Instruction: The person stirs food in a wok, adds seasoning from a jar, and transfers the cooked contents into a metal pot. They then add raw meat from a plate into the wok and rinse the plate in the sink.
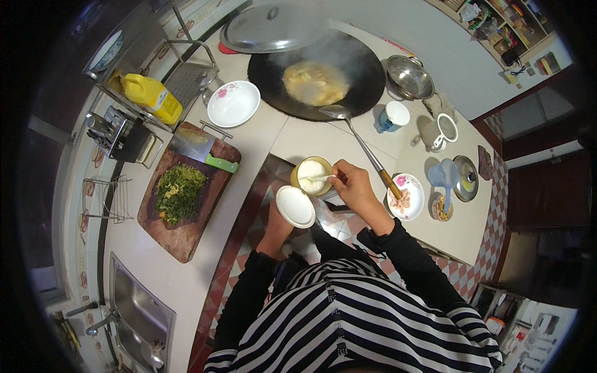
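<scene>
My right hand [354, 186] pinches the handle of a small white spoon [321, 178]. The spoon's bowl rests in white granules [311, 169] inside a round yellow container [295, 179]. My left hand [279, 221] supports this container from below at the counter's edge, its fingers mostly hidden behind the round white lid [295, 207]. The lid is tipped back towards me, against the container's near rim. Beyond the hands, pale food in steaming liquid [317, 84] sits in a large black wok [368, 79].
A long-handled wok spatula [364, 144] spans from the wok to a plate of cut meat [415, 205]. On the left, a cleaver [196, 147] and chopped greens [179, 193] lie on a cutting board [191, 233]. A white bowl [234, 105] stands by the wok; a metal lid [261, 28] leans behind.
</scene>
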The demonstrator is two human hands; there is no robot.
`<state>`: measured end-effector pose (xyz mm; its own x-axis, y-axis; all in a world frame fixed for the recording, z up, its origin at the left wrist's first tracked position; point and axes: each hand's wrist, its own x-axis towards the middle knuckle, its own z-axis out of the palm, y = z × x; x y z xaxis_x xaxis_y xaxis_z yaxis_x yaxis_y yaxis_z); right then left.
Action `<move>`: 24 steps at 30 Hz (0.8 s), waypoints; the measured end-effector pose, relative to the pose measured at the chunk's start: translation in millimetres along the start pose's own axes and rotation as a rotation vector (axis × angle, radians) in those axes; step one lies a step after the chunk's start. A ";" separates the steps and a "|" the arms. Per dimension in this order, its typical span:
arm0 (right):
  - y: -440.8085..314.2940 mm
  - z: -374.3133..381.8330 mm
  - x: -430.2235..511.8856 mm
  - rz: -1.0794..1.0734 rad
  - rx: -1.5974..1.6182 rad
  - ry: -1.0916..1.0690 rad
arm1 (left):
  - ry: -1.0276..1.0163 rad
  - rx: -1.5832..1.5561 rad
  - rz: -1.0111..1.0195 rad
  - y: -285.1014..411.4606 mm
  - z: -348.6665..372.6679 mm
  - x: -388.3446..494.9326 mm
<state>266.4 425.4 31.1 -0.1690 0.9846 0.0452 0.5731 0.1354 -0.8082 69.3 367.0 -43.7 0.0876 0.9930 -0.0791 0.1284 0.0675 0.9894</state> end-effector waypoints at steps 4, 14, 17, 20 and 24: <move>1.0 2.7 -3.3 -0.152 -0.025 0.125 | 0.024 -0.032 0.067 -1.5 -2.4 -1.6; 17.9 16.7 -0.2 0.154 0.309 0.026 | 0.014 0.058 0.070 5.6 1.0 4.2; 23.2 9.6 7.8 0.268 0.523 0.010 | -0.001 0.005 0.066 5.7 0.7 7.0; 25.6 -0.8 16.9 0.391 0.744 -0.020 | -0.010 0.004 0.039 3.3 -0.9 12.1; 27.5 -10.7 31.8 0.471 0.833 -0.031 | 0.171 -0.025 0.139 -9.9 5.1 25.4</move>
<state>285.4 461.7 16.6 -0.0944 0.9128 -0.3973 -0.1647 -0.4079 -0.8980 75.3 391.1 -56.2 -0.0664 0.9948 0.0774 0.1021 -0.0704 0.9923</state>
